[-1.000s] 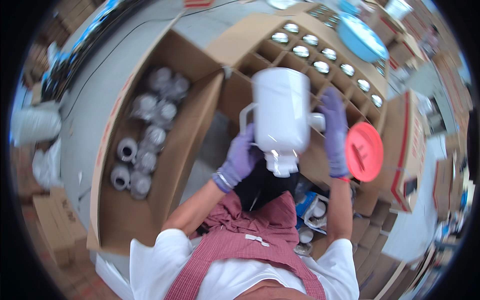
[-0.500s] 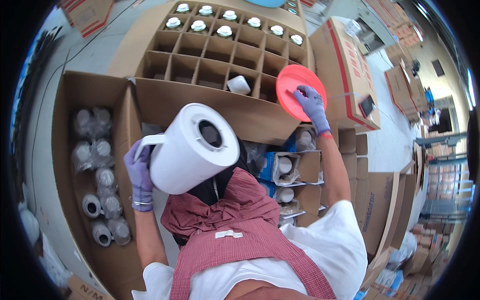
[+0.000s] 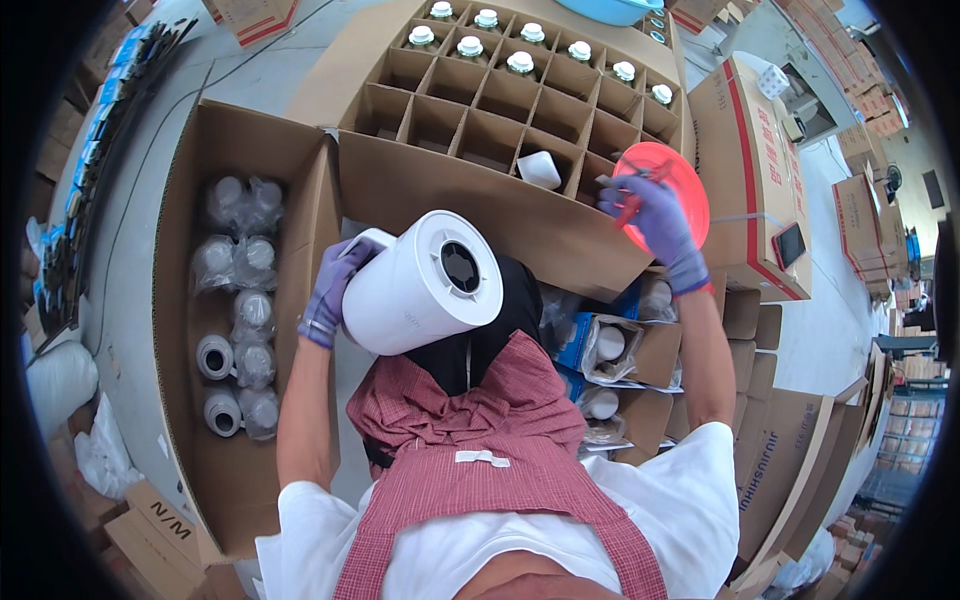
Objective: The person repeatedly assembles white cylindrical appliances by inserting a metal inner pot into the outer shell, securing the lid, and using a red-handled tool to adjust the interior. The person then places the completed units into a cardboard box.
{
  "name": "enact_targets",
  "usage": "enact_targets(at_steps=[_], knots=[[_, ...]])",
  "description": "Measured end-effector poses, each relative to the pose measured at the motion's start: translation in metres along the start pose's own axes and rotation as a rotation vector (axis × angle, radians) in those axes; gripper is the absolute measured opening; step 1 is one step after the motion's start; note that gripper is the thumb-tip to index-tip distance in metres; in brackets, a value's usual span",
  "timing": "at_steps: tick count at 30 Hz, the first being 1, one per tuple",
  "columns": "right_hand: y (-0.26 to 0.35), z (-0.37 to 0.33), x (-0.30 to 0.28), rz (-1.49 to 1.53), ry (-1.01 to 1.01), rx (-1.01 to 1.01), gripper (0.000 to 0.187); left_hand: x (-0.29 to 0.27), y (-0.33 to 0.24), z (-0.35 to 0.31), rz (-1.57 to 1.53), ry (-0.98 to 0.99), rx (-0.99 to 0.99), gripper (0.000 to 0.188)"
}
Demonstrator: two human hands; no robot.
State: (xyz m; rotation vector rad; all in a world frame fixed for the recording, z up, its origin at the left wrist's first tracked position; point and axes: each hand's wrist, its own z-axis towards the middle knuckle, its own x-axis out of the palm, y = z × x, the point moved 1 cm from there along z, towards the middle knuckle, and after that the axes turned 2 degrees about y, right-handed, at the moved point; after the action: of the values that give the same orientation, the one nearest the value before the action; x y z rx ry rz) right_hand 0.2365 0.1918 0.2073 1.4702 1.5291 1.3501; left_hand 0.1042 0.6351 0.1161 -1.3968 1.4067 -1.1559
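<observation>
My left hand (image 3: pixel 338 290), in a purple glove, is closed round the handle of a white jug (image 3: pixel 405 300). The jug is tilted on its side above my lap, its base with a dark round opening facing up and right. My right hand (image 3: pixel 658 222), gloved too, grips red-handled pliers (image 3: pixel 628 208), slightly blurred by motion. It is over a red plastic dish (image 3: pixel 690 205) at the right front corner of the divided carton (image 3: pixel 470 180). A white piece (image 3: pixel 539 170) stands in a front compartment there.
White-capped bottles (image 3: pixel 520 64) fill several far compartments. On the left, an open carton (image 3: pixel 250 500) holds wrapped white items. Small opened boxes (image 3: pixel 606 345) lie right of my lap. A taped carton with a phone (image 3: pixel 789 245) stands further right; a blue basin (image 3: pixel 620 8) is at the back.
My right hand has lifted from inside the red dish with the pliers now visible in it. The view has shifted, and the jug stays in my left hand, tilted a little differently.
</observation>
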Motion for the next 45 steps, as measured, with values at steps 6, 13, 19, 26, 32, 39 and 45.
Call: enact_targets(at_steps=[6,13,19,26,32,39,45], knots=[[-0.007,-0.047,0.124,-1.283,0.725,-1.265,0.025,0.028,-0.023,0.018,-0.181,0.218,-0.208,0.030],[-0.020,-0.061,0.125,-1.277,0.847,-1.241,0.028,0.035,-0.025,0.013,0.009,0.297,-0.141,0.021],[-0.040,-0.054,0.084,-0.904,0.579,-0.319,0.023,0.073,-0.019,-0.034,-0.040,-0.103,0.057,0.020],[-0.022,-0.044,0.047,-0.995,0.481,-0.458,0.024,0.159,0.036,-0.124,-0.046,0.095,-0.185,0.033],[-0.050,-0.044,0.038,-0.324,0.244,-0.154,0.012,0.125,0.055,-0.139,-0.097,0.232,-0.227,0.054],[-0.122,-0.047,0.136,-0.563,0.213,-0.574,0.024,0.109,0.014,-0.107,0.476,0.127,0.230,0.075],[-0.038,-0.064,-0.047,-0.786,-0.450,-0.501,0.015,0.082,-0.014,-0.055,0.476,-0.304,0.481,0.057]])
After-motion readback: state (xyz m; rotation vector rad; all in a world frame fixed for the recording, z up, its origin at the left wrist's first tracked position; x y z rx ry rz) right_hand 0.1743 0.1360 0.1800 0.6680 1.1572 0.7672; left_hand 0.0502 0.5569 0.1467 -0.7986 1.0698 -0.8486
